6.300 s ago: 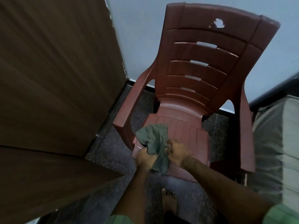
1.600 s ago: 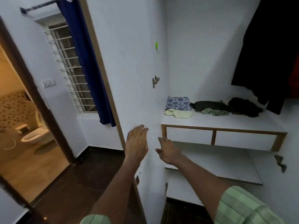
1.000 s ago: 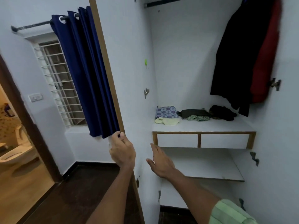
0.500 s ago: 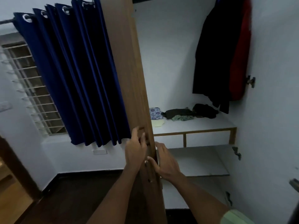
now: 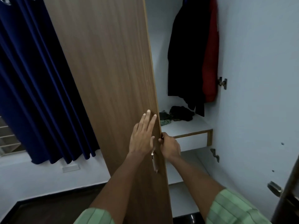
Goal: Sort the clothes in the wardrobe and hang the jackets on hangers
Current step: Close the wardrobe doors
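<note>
- My left hand [image 5: 142, 138] lies flat on the outer face of the door [image 5: 113, 78], fingers straight and together, pointing up along it.
- My right hand [image 5: 169, 147] curls round the door's free edge, clamped on it, just right of the left hand and above the handle [image 5: 154, 164].
- The door's long axis runs upright; the open wardrobe lies to its right, so I judge the right hand the nearer one for reaching in.
- The jackets [image 5: 192, 59] hang up and right of my fingers, black beside red; the loose clothes [image 5: 178, 115] lie on the shelf [image 5: 191, 128] below them.
- I can read no writing or label.
</note>
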Action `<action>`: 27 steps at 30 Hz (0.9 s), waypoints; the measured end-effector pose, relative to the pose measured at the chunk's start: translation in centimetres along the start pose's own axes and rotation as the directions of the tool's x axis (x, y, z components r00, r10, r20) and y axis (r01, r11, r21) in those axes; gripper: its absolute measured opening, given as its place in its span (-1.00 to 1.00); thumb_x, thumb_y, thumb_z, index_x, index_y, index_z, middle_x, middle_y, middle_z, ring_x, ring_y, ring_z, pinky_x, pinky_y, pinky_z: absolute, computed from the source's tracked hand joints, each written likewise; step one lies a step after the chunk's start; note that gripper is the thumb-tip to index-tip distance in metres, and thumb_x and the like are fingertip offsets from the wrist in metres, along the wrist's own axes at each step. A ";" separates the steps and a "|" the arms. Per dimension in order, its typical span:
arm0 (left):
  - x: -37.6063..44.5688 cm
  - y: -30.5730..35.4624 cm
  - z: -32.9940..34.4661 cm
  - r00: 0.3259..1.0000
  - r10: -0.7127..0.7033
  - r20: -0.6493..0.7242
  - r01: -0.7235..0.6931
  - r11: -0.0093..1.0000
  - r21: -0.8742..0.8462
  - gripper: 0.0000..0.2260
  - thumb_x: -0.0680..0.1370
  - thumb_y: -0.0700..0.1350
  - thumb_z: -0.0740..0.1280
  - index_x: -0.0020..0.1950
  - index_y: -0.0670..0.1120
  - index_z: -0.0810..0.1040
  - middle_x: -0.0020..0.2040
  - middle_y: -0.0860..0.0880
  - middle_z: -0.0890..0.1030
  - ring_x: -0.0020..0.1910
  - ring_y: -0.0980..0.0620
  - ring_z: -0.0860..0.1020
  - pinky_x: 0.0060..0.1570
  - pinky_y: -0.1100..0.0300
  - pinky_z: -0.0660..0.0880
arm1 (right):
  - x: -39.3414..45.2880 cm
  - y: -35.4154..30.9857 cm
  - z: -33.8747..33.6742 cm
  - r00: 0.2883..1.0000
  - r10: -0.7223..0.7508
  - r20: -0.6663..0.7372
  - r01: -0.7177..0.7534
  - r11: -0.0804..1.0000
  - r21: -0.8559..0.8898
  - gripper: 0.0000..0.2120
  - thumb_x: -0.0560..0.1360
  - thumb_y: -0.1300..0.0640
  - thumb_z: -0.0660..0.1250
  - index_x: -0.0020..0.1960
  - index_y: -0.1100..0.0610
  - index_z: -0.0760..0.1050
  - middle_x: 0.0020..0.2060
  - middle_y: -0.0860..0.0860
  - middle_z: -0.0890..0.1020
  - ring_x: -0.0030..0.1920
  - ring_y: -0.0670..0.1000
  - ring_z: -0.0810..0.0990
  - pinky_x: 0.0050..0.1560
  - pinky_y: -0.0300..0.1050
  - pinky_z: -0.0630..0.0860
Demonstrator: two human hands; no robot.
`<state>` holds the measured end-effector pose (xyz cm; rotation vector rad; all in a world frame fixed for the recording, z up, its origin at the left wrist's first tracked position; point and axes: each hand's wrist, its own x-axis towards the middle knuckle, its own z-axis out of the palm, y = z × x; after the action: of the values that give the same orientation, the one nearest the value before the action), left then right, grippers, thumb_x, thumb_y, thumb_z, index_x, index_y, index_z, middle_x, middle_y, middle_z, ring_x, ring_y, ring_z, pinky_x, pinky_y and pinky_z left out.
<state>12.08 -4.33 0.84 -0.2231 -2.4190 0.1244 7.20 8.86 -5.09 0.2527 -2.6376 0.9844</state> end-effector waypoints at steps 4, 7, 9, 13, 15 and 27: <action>4.6 -0.1 3.0 1.000 -0.002 0.007 0.001 0.994 0.113 -0.06 0.53 0.04 0.41 0.68 -0.05 -0.17 0.68 -0.07 -0.22 0.66 -0.04 -0.03 0.48 -0.05 0.22 | 4.6 1.1 1.0 1.000 0.015 0.022 -0.014 0.999 -0.033 -0.78 0.68 0.07 0.22 0.31 0.03 0.44 0.05 0.03 0.69 0.03 0.09 0.68 -0.05 0.00 0.61; 6.6 -0.3 5.4 1.000 -0.023 0.010 0.020 0.984 0.175 -0.06 0.54 0.03 0.40 0.67 -0.07 -0.20 0.67 -0.10 -0.23 0.66 -0.05 -0.04 0.46 -0.10 0.21 | 7.9 2.0 1.7 0.999 0.024 0.047 -0.023 0.999 -0.024 -0.78 0.68 0.07 0.22 0.31 0.01 0.45 0.08 0.03 0.69 0.04 0.09 0.68 -0.02 0.01 0.62; 7.9 -0.7 6.8 0.999 -0.032 0.019 0.028 0.979 0.200 -0.05 0.54 0.02 0.40 0.67 -0.07 -0.22 0.67 -0.10 -0.23 0.66 -0.05 -0.03 0.46 -0.11 0.21 | 9.9 2.4 2.0 0.998 0.015 0.062 -0.012 0.999 -0.041 -0.80 0.68 0.07 0.22 0.28 -0.01 0.47 0.08 0.03 0.68 0.04 0.10 0.67 -0.01 0.02 0.61; 10.1 -1.9 8.7 0.999 -0.028 0.036 0.018 0.966 0.257 -0.03 0.54 0.02 0.42 0.67 -0.07 -0.25 0.67 -0.09 -0.22 0.66 -0.05 -0.02 0.46 -0.12 0.21 | 13.2 3.0 2.8 0.996 0.004 0.086 0.002 0.998 -0.068 -0.79 0.68 0.08 0.20 0.29 -0.01 0.47 0.10 0.05 0.66 0.07 0.14 0.65 -0.06 -0.02 0.51; 10.9 -2.6 9.7 0.999 -0.020 0.044 0.006 0.958 0.285 -0.02 0.54 0.01 0.43 0.67 -0.07 -0.25 0.68 -0.09 -0.22 0.66 -0.05 -0.02 0.46 -0.12 0.22 | 14.5 3.2 3.4 0.996 -0.010 0.093 0.017 0.998 -0.067 -0.79 0.68 0.06 0.20 0.29 -0.02 0.46 0.10 0.05 0.65 0.07 0.13 0.64 -0.05 -0.01 0.50; 12.3 -4.7 12.3 0.997 0.015 0.070 -0.038 0.941 0.335 0.03 0.48 -0.01 0.48 0.67 -0.09 -0.21 0.68 -0.11 -0.17 0.66 -0.07 -0.01 0.45 -0.09 0.24 | 17.2 4.2 4.6 0.992 -0.065 0.111 0.079 0.989 -0.122 -0.78 0.68 0.12 0.18 0.28 -0.04 0.47 0.02 0.05 0.65 -0.01 0.12 0.61 -0.15 -0.07 0.39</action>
<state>-5.77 -6.93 0.12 -0.0950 -2.4133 0.5609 -11.10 7.98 -4.90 0.3778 -2.7525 0.7983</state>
